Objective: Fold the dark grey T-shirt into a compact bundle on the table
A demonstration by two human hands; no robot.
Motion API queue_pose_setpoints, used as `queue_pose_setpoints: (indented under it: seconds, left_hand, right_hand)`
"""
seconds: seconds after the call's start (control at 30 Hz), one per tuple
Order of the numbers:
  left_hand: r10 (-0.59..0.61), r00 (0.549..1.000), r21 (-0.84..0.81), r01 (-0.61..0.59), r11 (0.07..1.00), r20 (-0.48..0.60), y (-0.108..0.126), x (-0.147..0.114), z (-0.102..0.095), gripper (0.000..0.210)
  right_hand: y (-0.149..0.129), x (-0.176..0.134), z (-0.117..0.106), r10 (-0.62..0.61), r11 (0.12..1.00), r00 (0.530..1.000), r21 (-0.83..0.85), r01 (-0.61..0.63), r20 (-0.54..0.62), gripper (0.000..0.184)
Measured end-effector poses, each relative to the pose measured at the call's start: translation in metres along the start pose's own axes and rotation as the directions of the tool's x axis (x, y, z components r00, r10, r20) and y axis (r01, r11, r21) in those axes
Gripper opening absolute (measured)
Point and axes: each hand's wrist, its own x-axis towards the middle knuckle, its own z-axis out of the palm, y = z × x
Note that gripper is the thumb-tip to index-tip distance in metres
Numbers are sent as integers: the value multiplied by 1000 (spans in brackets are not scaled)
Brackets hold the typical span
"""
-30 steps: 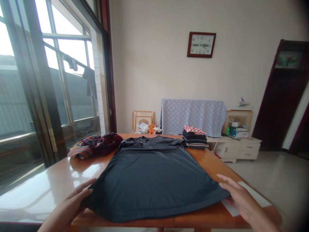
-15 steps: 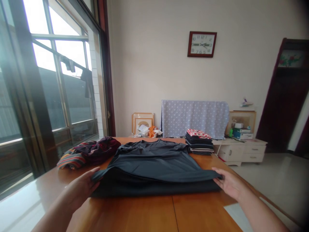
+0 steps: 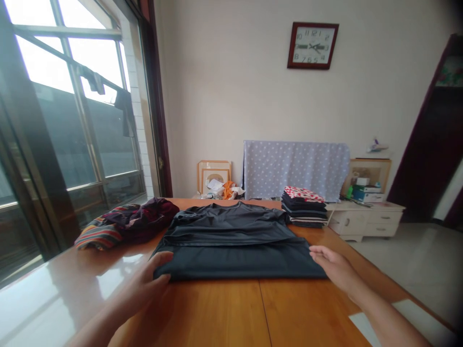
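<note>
A dark T-shirt [image 3: 231, 260] lies on the wooden table [image 3: 217, 313], its collar at the far side. Its lower part is folded up and over, so the hem runs across the middle. At the near left corner rests my left hand [image 3: 152, 274], open, thumb and fingers spread against the fabric's edge. My right hand [image 3: 331, 262] is at the right edge, its fingers pressed together on the end of the folded hem. Its thumb is mostly hidden.
A crumpled heap of striped and maroon clothes [image 3: 126, 221] lies to the left. At the back right stands a stack of folded clothes [image 3: 304, 209]. A pale sheet [image 3: 365, 327] is by my right forearm. Beyond the table is a white cabinet [image 3: 367, 221].
The hem, held raised near the front edge before, now lies farther forward, flat on the shirt. My left hand has let go and moved right. The view has shifted slightly.
</note>
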Motion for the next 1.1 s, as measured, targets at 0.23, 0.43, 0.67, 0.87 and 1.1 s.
queue_pose_setpoints:
  seconds: [0.23,0.43,0.67,0.87,1.1]
  left_hand:
    - [143,984,504,-176,846,103,1,-8,12,26]
    - [151,983,575,-182,798,101,10,-12,7,21]
    - [151,974,615,-224,756,168,28,-60,-17,16]
    - [118,962,536,-237,811,246,41,-116,-24,15]
    - [90,936,450,-246,858,341,55,-154,-35,11]
  right_hand:
    - [5,-26,10,-178,771,965,-582,260,195,46]
    - [-8,-31,11,-253,675,960,-688,266,124,30]
    - [-25,-94,-28,-234,637,955,-713,293,183,23]
    - [-27,-159,-52,-142,676,975,-703,223,173,17]
    - [-37,-210,-68,-96,740,985,-651,168,146,14]
